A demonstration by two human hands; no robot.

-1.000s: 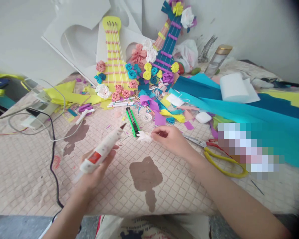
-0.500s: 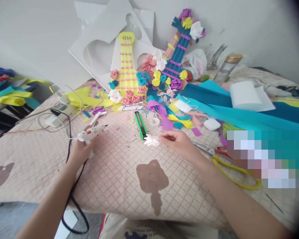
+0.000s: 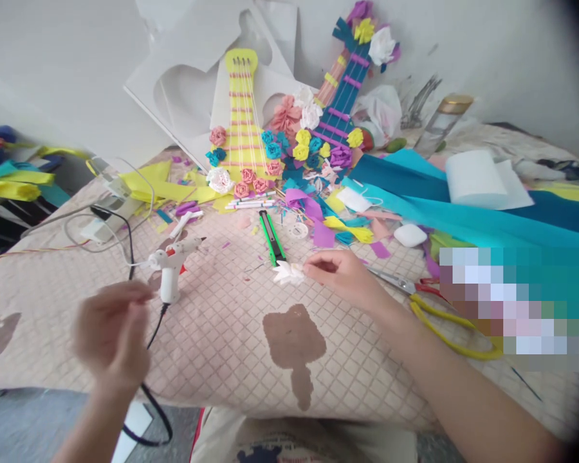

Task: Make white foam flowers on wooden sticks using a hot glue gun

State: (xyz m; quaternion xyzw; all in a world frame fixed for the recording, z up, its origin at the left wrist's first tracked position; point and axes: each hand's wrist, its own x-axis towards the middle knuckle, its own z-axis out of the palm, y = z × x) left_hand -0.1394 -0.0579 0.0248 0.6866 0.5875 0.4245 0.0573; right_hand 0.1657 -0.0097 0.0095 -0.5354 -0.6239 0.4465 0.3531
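My right hand (image 3: 335,273) pinches a small white paper flower (image 3: 289,272) between thumb and fingertips, its pointed petals facing left. Just behind the flower lies a green box cutter (image 3: 272,238). A white glue gun (image 3: 171,273) rests on the table at left, its dark nozzle pointing right and its black cord trailing down from the handle. My left hand (image 3: 116,328), smeared by motion, is in the air just left of the glue gun and apart from it. Its fingers look curled, but the blur hides whether anything is in them.
A yellow paper guitar (image 3: 244,122) and a blue one (image 3: 342,96) with paper flowers lean at the back. Paper scraps (image 3: 323,231) litter the middle. Yellow-handled scissors (image 3: 444,321), a paper roll (image 3: 475,180) and blue crepe paper (image 3: 439,222) are at right; a power strip (image 3: 101,222) is at left.
My left hand has let go of the glue gun, leaving it on the table, and moved left and toward me. My right hand still holds the white flower, nearly unmoved.
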